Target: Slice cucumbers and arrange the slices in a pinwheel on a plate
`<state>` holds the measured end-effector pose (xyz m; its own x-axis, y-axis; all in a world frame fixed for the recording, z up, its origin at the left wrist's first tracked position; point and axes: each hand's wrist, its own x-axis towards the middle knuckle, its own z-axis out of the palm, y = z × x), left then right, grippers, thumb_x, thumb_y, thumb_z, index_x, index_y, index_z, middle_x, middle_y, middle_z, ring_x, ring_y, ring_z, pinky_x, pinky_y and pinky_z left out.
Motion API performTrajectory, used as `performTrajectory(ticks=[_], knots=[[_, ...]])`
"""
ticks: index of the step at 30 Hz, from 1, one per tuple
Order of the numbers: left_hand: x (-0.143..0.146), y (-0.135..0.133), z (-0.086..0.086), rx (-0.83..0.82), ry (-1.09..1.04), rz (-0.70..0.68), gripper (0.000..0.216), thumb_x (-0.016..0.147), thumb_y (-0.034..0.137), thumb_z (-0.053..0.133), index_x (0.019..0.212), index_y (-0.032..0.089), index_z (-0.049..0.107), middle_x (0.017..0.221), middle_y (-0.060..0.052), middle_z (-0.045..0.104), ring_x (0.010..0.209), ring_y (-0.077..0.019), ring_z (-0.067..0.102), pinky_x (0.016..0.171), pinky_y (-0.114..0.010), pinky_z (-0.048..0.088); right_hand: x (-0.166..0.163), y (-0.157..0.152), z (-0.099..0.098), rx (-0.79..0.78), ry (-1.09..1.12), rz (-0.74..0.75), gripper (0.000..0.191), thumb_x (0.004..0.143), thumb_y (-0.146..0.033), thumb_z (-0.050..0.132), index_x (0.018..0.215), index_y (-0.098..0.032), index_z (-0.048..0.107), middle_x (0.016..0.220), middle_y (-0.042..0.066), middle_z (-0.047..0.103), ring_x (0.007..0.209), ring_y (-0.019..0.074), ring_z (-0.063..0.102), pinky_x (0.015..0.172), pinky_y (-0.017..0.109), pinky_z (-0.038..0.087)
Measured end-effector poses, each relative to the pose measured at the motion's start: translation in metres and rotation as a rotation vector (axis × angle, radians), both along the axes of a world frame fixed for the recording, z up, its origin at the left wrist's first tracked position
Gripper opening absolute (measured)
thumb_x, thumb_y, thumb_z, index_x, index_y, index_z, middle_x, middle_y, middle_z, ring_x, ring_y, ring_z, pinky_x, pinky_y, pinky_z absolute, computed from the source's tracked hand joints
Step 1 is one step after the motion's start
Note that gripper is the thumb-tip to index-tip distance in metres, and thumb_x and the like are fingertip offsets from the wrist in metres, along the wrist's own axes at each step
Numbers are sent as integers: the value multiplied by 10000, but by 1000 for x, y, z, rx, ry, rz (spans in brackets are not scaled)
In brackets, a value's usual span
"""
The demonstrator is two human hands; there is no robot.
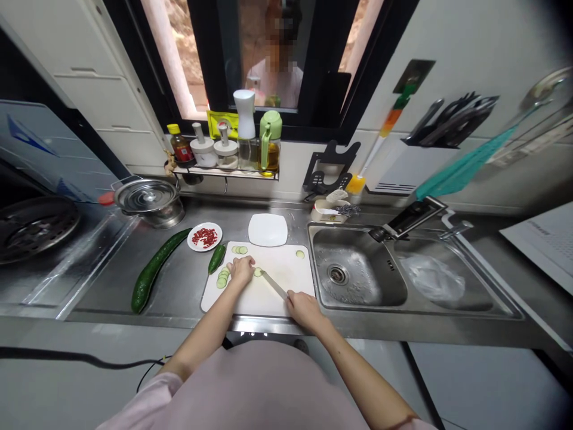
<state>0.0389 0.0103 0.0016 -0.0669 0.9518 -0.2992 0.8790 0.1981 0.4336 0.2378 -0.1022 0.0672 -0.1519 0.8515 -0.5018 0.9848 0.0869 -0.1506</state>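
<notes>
My right hand (305, 310) is wrapped around the handle of a kitchen knife (275, 285). The blade points up and left across a white cutting board (286, 272), its tip at a cucumber slice (258, 272). My left hand (242, 270) rests on the board with curled fingers, beside a row of overlapping cucumber slices (222, 278); whatever its fingers may hold is hidden. More slices (239, 249) lie near the board's far left edge, and a single slice (299, 254) is at the far right corner. A short cucumber piece (217, 259) lies at the left edge.
A long cucumber (156, 275) and a plate of chopped red pieces (215, 229) are left of the board. Behind it sits a white square plate (267, 229). A lidded steel pot (165, 214) stands farther left. The double sink (358, 304) is on the right, below the faucet (405, 218).
</notes>
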Motion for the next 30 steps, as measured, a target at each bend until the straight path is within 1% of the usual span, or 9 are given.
performTrajectory(ticks=[6, 16, 20, 24, 30], knots=[[0, 0, 2, -11, 3, 2, 135, 789, 217, 593, 896, 275, 652, 940, -47, 706, 1089, -283, 513, 898, -417, 282, -3, -1, 0, -10, -6, -3, 313, 956, -278, 342, 1085, -159, 601, 1047, 160, 684, 1007, 249, 638, 808, 322, 407], [-1, 1, -2, -22, 0, -5, 152, 790, 232, 572, 913, 278, 648, 946, -55, 704, 1087, -288, 498, 894, -419, 279, -4, 0, -1, -25, -3, 16, 308, 952, -273, 357, 1105, -156, 597, 1058, 170, 681, 1012, 258, 640, 821, 342, 421], [-2, 1, -3, -14, 2, -2, 157, 801, 232, 562, 913, 285, 658, 929, -59, 698, 1097, -289, 494, 895, -413, 282, -7, 2, -2, -45, -18, 23, 310, 940, -241, 363, 1121, -146, 597, 1054, 175, 682, 1010, 265, 645, 801, 341, 438], [-3, 1, -5, 9, 8, 7, 210, 834, 217, 496, 904, 297, 677, 934, -67, 689, 1102, -285, 494, 896, -411, 284, -10, 4, -1, -69, -35, 30, 312, 929, -207, 375, 1140, -135, 593, 1049, 183, 682, 1020, 260, 642, 801, 334, 445], [-4, 3, -6, -12, 2, 16, 220, 800, 193, 522, 913, 293, 682, 934, -58, 697, 1106, -284, 497, 895, -411, 283, -12, 7, 3, -100, -35, 25, 331, 921, -172, 365, 1161, -131, 590, 1071, 184, 677, 1029, 253, 639, 804, 329, 446]])
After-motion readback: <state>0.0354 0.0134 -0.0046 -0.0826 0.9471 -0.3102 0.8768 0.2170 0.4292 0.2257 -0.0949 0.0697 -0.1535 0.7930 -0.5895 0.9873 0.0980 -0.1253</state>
